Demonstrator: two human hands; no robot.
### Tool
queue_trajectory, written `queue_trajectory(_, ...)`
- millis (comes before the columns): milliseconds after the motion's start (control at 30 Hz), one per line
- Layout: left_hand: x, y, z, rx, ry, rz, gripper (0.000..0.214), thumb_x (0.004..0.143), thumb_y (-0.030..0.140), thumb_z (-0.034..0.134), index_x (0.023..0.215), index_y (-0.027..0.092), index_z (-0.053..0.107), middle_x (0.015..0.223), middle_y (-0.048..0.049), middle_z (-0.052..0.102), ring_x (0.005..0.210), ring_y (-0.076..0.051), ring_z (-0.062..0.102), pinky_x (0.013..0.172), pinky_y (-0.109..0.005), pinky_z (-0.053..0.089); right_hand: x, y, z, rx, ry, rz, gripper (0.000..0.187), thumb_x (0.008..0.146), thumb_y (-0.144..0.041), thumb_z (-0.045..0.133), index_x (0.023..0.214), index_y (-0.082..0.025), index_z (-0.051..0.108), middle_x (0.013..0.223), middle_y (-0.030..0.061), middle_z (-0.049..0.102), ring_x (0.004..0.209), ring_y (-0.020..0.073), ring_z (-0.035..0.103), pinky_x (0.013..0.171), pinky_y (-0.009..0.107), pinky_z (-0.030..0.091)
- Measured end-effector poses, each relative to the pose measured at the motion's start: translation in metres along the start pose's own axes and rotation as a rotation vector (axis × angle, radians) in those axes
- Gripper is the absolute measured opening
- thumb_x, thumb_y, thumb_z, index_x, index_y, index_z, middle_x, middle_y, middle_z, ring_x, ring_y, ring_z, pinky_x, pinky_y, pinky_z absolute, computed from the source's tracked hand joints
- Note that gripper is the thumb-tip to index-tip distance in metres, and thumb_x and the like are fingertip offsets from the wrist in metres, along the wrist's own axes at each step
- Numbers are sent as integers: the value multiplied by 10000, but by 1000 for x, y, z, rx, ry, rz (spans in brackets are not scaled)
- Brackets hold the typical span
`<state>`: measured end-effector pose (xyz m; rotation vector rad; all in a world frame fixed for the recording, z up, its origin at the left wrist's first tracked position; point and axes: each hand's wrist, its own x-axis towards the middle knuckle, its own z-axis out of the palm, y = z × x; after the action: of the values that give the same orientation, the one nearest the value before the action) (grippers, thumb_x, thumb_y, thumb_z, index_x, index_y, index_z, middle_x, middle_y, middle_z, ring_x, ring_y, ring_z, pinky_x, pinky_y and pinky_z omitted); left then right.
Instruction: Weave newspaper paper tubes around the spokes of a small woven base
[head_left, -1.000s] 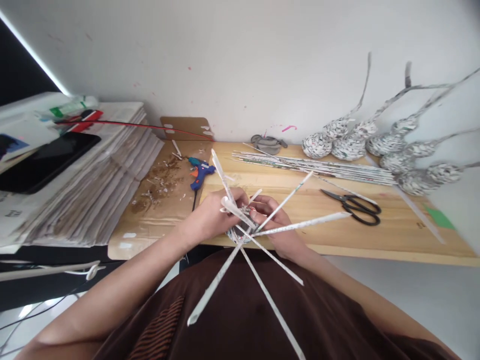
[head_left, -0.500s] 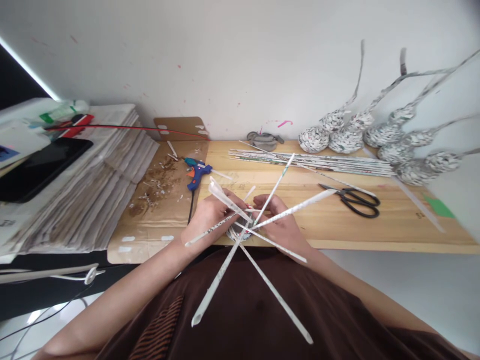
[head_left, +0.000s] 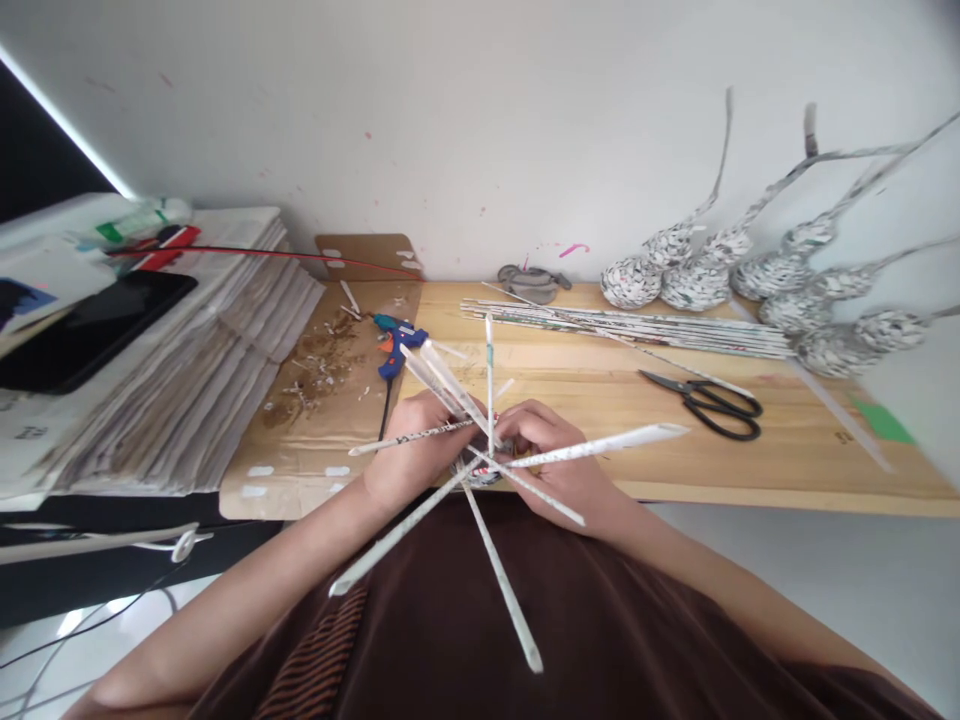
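Observation:
Between my hands, close to the table's front edge, is a small round piece woven from rolled newspaper (head_left: 480, 476). Several long paper tubes (head_left: 504, 585) fan out from it in all directions, some pointing down over my lap. My left hand (head_left: 418, 440) is closed around its left side, fingers curled in among the tubes. On the right side, my right hand (head_left: 556, 462) has bent fingers pressed to the piece near the upright tube (head_left: 490, 380). The tubes and knuckles partly hide both sets of fingertips.
A blue glue gun (head_left: 401, 348) lies on stained cardboard (head_left: 300, 455) at left, beside a newspaper stack (head_left: 202, 400) with a black phone (head_left: 112, 330). Loose paper tubes (head_left: 637, 328), black scissors (head_left: 709, 402) and woven gourd shapes (head_left: 694, 285) are to the right and back.
The woven piece has turned in my hands: the lower tubes have swung left, the right one dips lower, and the tube that leaned right now stands upright. My right fingers have curled in closer.

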<state>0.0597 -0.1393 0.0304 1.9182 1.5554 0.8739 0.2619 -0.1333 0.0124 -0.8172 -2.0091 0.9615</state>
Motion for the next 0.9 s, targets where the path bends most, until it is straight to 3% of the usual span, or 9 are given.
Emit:
queue_trajectory(200,2,-5,5,-141,-1,-92,62,783,238,738,754,186,757,767,-26,779,689,-173,719,644,-257,559,-1,-4,3,143,33,48,68,861,-187,656,876,-232,607,929,39,632,875,197,624,794,346,506)
queue_trajectory(300,0,-12,11,-243,28,-114,122,764,281,776,741,165,743,800,-50,783,690,-169,720,644,-258,578,-1,1,3,369,146,289,143,860,-332,711,913,-232,625,856,22,665,789,186,645,729,332,521)
queue_trajectory(400,-2,-17,14,-235,46,-58,165,786,323,781,763,162,752,875,-75,788,782,-189,736,692,-276,595,1,10,2,436,236,531,270,837,-428,736,990,-217,667,843,25,707,796,196,670,746,342,533)
queue_trajectory(500,-4,-18,14,-167,36,31,148,822,318,752,779,177,755,894,-79,783,852,-214,739,734,-310,600,5,18,6,476,148,624,356,790,-437,779,1042,-198,701,922,45,740,829,205,683,773,354,535)
queue_trajectory(567,-4,-18,13,-139,30,80,118,838,290,732,781,188,747,897,-82,777,877,-229,738,768,-341,602,7,20,10,546,113,631,360,752,-432,809,997,-185,719,923,48,741,798,191,675,742,335,532)
queue_trajectory(700,-3,-16,12,-125,30,116,96,855,267,709,792,199,732,884,-81,765,873,-242,732,775,-373,602,11,21,16,728,188,650,389,672,-410,864,960,-193,719,871,29,728,713,161,653,654,299,526)
queue_trajectory(900,-6,-13,13,-128,27,98,104,863,275,705,776,220,717,867,-60,758,847,-227,721,768,-368,589,7,19,14,543,183,457,243,757,-387,807,897,-217,705,823,10,713,705,159,650,637,296,542)
